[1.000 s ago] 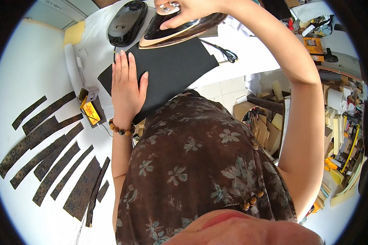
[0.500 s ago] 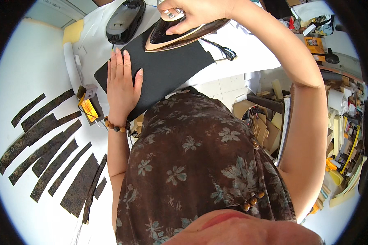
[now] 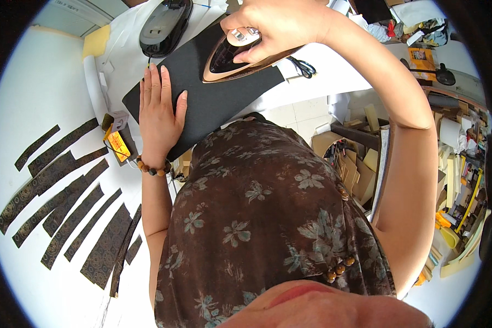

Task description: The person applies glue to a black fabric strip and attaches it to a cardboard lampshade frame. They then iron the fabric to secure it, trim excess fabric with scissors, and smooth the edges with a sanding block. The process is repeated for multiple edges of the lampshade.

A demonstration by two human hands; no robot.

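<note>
My right hand (image 3: 281,24) is wrapped round the handle of a black and rose-gold clothes iron (image 3: 224,57), its tip pointing left. The iron rests on a sheet of black fabric (image 3: 213,101) spread along the white table's near edge. My left hand (image 3: 161,112) lies flat on the left part of that fabric, fingers stretched out and thumb apart, with a beaded bracelet at the wrist. Just beyond the left hand stands a glossy black iron stand (image 3: 167,27). Black-handled scissors (image 3: 303,67) lie right of the iron, their blades hidden.
Several dark patterned fabric strips (image 3: 65,210) are laid out on the white table (image 3: 54,117) at left. A small box with an orange label (image 3: 117,143) stands beside my left wrist. Below right, a bin (image 3: 350,169) holds cardboard offcuts. Shelves of rolls and scraps (image 3: 462,180) line the right.
The iron, in my right hand, has moved slightly right and nearer to me over the black fabric. The fabric and my left hand have shifted a little left.
</note>
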